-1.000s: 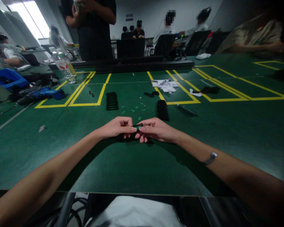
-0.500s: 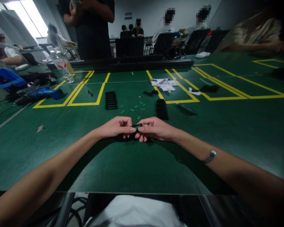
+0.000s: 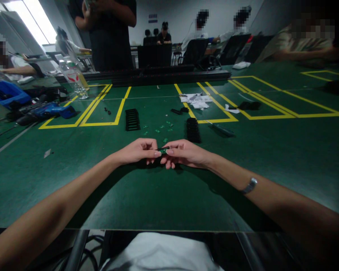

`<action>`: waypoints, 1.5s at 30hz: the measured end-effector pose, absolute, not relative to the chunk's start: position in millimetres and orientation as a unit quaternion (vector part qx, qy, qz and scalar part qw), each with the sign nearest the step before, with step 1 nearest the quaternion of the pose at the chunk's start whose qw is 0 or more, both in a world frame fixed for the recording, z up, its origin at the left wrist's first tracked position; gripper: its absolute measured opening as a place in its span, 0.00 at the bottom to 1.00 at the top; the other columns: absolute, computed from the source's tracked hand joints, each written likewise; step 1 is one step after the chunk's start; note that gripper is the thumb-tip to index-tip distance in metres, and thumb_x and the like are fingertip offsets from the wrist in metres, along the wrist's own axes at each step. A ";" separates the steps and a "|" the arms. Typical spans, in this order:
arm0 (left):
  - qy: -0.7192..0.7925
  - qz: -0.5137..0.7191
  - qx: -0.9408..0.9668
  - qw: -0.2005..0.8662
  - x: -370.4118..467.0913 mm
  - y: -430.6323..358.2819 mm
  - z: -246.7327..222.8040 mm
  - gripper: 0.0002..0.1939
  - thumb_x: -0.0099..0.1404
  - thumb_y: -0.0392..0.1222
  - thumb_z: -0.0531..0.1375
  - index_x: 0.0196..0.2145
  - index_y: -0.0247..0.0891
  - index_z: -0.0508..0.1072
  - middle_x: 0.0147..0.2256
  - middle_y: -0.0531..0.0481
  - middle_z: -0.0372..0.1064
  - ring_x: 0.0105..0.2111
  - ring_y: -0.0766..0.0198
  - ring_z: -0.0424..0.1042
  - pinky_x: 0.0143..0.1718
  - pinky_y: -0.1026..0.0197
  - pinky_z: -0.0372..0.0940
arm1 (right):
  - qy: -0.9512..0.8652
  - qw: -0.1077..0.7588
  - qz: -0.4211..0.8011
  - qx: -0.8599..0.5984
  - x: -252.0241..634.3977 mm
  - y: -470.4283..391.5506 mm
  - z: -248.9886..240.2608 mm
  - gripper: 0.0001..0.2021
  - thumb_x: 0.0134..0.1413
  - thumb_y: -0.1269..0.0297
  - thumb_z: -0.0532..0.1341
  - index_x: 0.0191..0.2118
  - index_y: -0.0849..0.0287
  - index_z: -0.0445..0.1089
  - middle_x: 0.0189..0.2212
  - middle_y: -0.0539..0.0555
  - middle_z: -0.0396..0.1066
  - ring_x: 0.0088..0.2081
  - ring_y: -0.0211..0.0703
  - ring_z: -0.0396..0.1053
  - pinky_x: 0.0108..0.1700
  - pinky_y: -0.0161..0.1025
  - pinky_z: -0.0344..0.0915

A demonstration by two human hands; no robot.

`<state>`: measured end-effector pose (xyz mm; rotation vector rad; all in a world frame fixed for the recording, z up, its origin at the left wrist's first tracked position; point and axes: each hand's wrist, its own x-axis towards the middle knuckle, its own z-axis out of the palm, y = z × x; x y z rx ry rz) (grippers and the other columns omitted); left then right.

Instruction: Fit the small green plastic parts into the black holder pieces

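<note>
Between my two hands is a small green circuit board [image 3: 163,151] with a thin black plastic piece [image 3: 164,148] along its far side. My left hand [image 3: 141,151] is closed, its thumb pressing the board's left end. From the other side my right hand [image 3: 185,152] pinches the right end between thumb and fingers. My fingers hide much of both parts. Just beyond my hands several loose green circuit boards [image 3: 165,140] lie scattered on the green table [image 3: 158,199]. A slotted black plastic rack [image 3: 132,119] lies to their left, and a second black rack [image 3: 193,130] to their right.
A screwdriver-like tool [image 3: 222,130] lies right of the second rack. Crumpled white paper [image 3: 196,100] is farther back. At left are a blue power tool [image 3: 55,111], a blue bin [image 3: 5,92] and plastic bottles [image 3: 75,81]. A person in black [image 3: 110,37] stands beyond the table.
My hands stay together at the same spot, with the board and black piece turned slightly between my fingers. At far left, a seated person has shifted.
</note>
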<state>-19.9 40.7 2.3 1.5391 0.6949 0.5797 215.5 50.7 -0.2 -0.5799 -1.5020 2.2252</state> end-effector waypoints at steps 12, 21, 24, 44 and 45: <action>0.298 0.245 0.673 0.631 -20.9 40.7 2.9 0.15 0.64 0.47 0.65 0.30 0.33 0.66 0.26 0.53 0.68 0.24 0.70 0.68 0.24 0.69 0.62 | -0.524 0.191 0.805 -0.204 215.8 52.2 -2.2 0.13 0.58 0.62 0.67 0.42 0.67 0.73 0.37 0.59 0.79 0.33 0.38 0.78 0.36 0.33 0.73; 0.289 0.245 0.674 0.634 -20.1 40.6 3.4 0.16 0.65 0.47 0.64 0.30 0.34 0.65 0.27 0.53 0.67 0.24 0.71 0.67 0.24 0.68 0.62 | -0.510 0.182 0.813 -0.212 215.0 54.6 -2.3 0.12 0.56 0.62 0.68 0.41 0.66 0.73 0.35 0.58 0.79 0.32 0.37 0.78 0.35 0.32 0.73; 0.286 0.243 0.674 0.636 -20.2 40.8 3.2 0.16 0.65 0.47 0.64 0.30 0.34 0.65 0.27 0.53 0.67 0.23 0.71 0.66 0.23 0.68 0.61 | -0.509 0.181 0.814 -0.213 214.8 54.8 -3.3 0.12 0.56 0.62 0.68 0.40 0.66 0.73 0.35 0.58 0.79 0.32 0.37 0.78 0.35 0.32 0.73; 0.282 0.241 0.658 0.655 -19.8 40.5 3.3 0.16 0.64 0.46 0.65 0.29 0.34 0.64 0.25 0.54 0.66 0.23 0.71 0.64 0.23 0.69 0.60 | -0.507 0.178 0.816 -0.214 213.4 54.4 -1.6 0.12 0.54 0.61 0.69 0.38 0.67 0.72 0.33 0.58 0.80 0.31 0.38 0.78 0.31 0.30 0.71; 0.280 0.242 0.657 0.656 -19.7 40.6 3.1 0.16 0.64 0.46 0.65 0.29 0.34 0.64 0.25 0.54 0.66 0.23 0.71 0.65 0.23 0.69 0.60 | -0.506 0.178 0.817 -0.212 213.5 54.3 -1.6 0.12 0.55 0.62 0.69 0.37 0.67 0.72 0.33 0.58 0.80 0.31 0.38 0.78 0.31 0.30 0.71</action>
